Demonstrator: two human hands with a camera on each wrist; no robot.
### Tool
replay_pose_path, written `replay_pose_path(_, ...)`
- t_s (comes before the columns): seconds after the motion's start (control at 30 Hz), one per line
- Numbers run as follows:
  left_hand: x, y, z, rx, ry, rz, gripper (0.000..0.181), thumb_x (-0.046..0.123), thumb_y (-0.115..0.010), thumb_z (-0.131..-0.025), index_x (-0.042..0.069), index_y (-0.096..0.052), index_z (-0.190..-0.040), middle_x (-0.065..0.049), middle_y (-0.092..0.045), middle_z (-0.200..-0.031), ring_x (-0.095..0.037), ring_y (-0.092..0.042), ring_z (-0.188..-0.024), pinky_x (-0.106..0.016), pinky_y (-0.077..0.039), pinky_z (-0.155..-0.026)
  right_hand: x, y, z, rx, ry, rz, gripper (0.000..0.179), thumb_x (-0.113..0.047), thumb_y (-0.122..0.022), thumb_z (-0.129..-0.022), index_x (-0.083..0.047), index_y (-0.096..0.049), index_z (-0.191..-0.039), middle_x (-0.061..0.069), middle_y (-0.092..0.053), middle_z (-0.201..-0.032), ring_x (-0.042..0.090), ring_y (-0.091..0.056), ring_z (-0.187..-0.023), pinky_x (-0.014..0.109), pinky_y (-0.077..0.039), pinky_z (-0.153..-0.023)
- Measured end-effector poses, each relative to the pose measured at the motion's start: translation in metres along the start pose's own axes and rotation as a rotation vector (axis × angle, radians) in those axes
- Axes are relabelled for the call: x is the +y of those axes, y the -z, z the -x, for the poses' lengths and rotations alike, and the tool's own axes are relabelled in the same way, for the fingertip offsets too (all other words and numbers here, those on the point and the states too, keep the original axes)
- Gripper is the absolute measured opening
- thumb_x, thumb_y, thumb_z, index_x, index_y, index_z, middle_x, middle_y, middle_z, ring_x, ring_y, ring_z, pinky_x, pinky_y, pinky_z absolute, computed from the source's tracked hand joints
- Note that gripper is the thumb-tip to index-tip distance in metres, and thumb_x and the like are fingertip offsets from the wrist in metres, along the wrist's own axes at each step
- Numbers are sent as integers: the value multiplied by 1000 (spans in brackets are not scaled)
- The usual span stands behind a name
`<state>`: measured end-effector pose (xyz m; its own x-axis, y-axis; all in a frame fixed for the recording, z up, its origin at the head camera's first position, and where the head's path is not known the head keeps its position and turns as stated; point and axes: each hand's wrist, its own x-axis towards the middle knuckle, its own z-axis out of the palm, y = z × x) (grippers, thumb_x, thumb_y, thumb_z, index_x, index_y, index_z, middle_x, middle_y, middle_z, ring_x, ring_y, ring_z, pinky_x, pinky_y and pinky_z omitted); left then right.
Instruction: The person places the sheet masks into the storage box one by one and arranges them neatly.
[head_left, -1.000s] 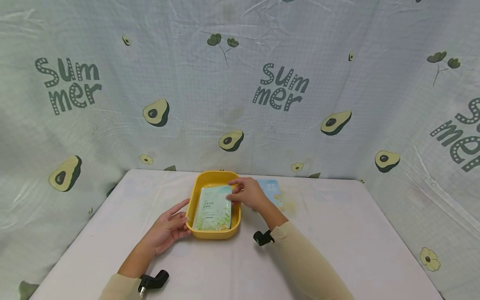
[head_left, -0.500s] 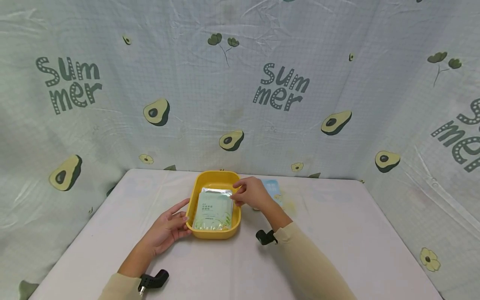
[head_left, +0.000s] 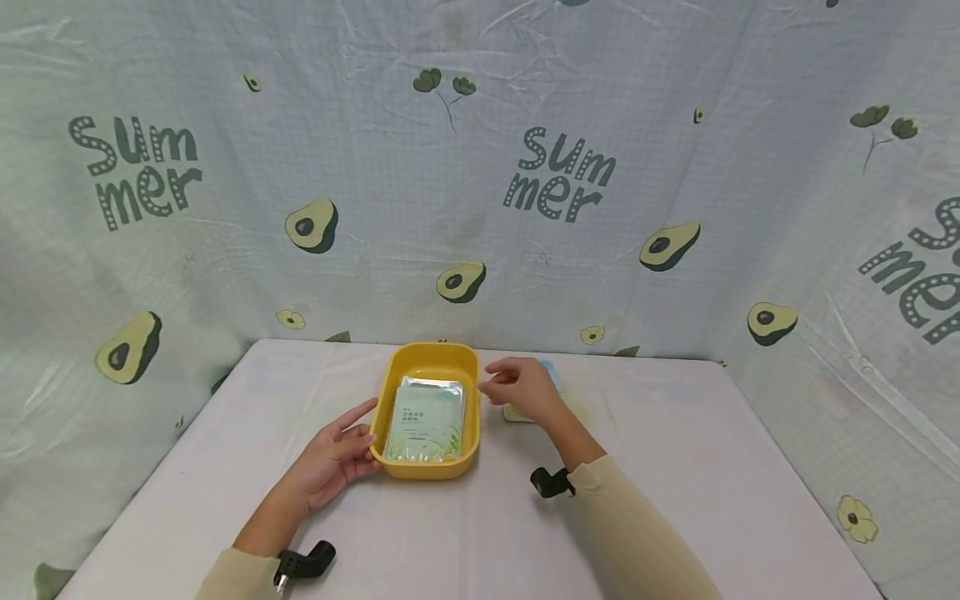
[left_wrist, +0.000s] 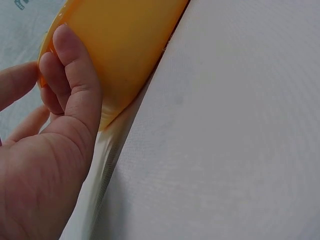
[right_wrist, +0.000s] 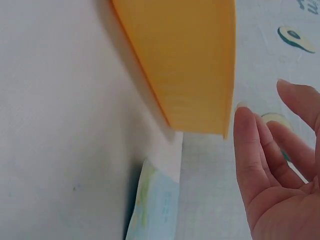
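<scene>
In the head view a yellow plastic tray (head_left: 432,472) holds pale green flat packets (head_left: 424,423) printed with plants, stacked, with a silver edge showing at the far end. My left hand (head_left: 330,461) holds the tray's left side, thumb on the rim and other fingers against the outer wall, as the left wrist view shows. Just off the tray's right rim is my right hand (head_left: 527,390), fingers loosely bent and nothing between them. In the right wrist view, its fingertips stand beside the tray wall (right_wrist: 195,65). Behind that hand lies a blue packet (head_left: 551,372), mostly hidden.
A white cloth covers the table (head_left: 675,467). Behind and at both sides hangs a patterned curtain (head_left: 360,167) with avocados and lettering. A black wrist camera (head_left: 551,482) sits on the right wrist, another camera (head_left: 307,562) on the left.
My right hand has let go of the top green packet and drawn out to the right, past the tray's rim. The packet has settled, exposing a silver edge. The left hand stays put.
</scene>
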<state>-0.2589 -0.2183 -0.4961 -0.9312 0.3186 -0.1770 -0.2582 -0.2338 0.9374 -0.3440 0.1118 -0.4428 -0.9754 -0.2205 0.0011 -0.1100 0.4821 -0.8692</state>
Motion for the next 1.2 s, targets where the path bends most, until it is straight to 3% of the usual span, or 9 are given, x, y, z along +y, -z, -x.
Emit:
replay_pose_path(0.23,0,0,2,-2,5,1,72,6,-55,-104,19,-19,-165,-2,-55,-111,-11,-62,-84,-28,-61,-86,12,10,3,46,-16,-59,40,-31,-84,-86,-15,-74,-121,2,-76,-99,27,-76,-87,34,-63,-83)
replay_pose_path(0.4,0,0,1,3,14,10,72,6,-55,-104,20,-19,-165,-2,-54,-112,-12,-63,-83,-28,-61,-85,24,16,3,65,15,-90,42,-32,-83,-86,-11,-73,-121,3,-76,-101,29,-76,-91,32,-62,-85)
replay_pose_path(0.6,0,0,0,8,18,14,71,5,-53,-105,21,-19,-165,-3,-54,-113,-12,-63,-83,-28,-61,-85,30,24,7,102,35,-126,41,-29,-82,-88,-10,-73,-122,6,-77,-104,32,-75,-94,34,-62,-87)
replay_pose_path(0.83,0,0,0,22,26,26,70,5,-53,-104,22,-22,-164,-3,-55,-112,-13,-63,-83,-29,-62,-84,37,32,9,162,56,-131,38,-31,-81,-88,-13,-74,-120,7,-77,-106,22,-75,-90,47,-60,-92)
replay_pose_path(0.93,0,0,1,7,21,23,71,5,-53,-105,21,-19,-165,-3,-54,-112,-12,-63,-83,-28,-61,-84,42,35,8,180,68,-142,37,-30,-81,-89,-11,-74,-120,9,-76,-106,28,-76,-92,50,-60,-93)
replay_pose_path(1.07,0,0,0,-7,13,23,73,6,-54,-104,19,-17,-165,-3,-53,-111,-11,-63,-83,-28,-61,-84,47,40,7,206,89,-143,34,-27,-81,-89,-10,-75,-118,10,-76,-105,35,-75,-95,51,-60,-90)
replay_pose_path(1.2,1,0,1,-20,-1,19,74,5,-54,-104,18,-15,-166,-2,-53,-110,-11,-63,-83,-28,-61,-84,54,45,5,241,143,-134,33,-24,-80,-90,-6,-75,-117,12,-76,-103,32,-75,-91,46,-62,-86)
